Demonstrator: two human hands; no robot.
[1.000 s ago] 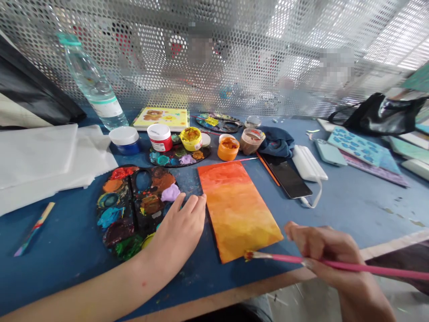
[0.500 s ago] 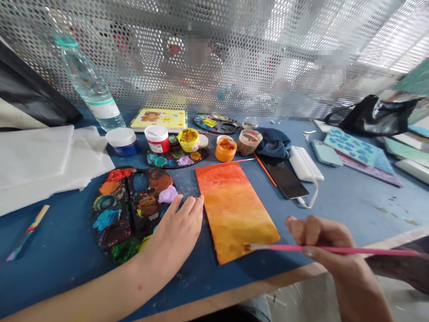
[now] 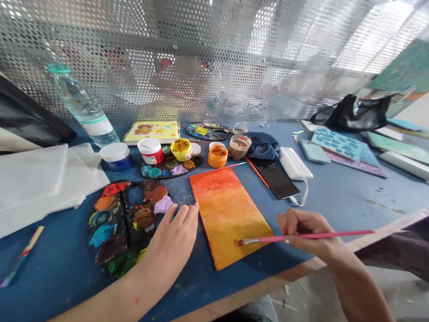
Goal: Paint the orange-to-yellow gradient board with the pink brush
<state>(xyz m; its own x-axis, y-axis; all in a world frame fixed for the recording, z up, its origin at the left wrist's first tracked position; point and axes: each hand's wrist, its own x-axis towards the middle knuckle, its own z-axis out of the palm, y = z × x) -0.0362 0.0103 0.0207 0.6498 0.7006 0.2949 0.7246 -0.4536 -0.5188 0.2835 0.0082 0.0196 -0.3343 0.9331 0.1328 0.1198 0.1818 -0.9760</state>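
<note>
A portrait-format card painted in an orange-to-yellow gradient (image 3: 228,214) lies on the blue table top (image 3: 335,223). My right hand (image 3: 304,235) pinches a pink-handled paintbrush (image 3: 311,236), whose paint-tipped bristles touch the lower part of the card. My left hand (image 3: 172,237) rests on the table, empty, with its fingertips at the card's left edge. Just beyond those fingers is a large black paint palette (image 3: 127,223) crowded with dried colours and a lilac blob of paint (image 3: 163,205).
Beyond the card stand open orange paint (image 3: 217,155), yellow paint (image 3: 181,149) and a smaller palette (image 3: 170,166). A water bottle (image 3: 82,105) and white paper sheets (image 3: 40,188) lie left; a phone (image 3: 275,179) and power bank (image 3: 295,163) lie right. A perforated metal screen (image 3: 201,67) closes the back.
The brush tip has moved from the card's lower edge up onto its painted surface, and the handle now sits more level. The view has shifted, so the table contents appear further left and lower.
</note>
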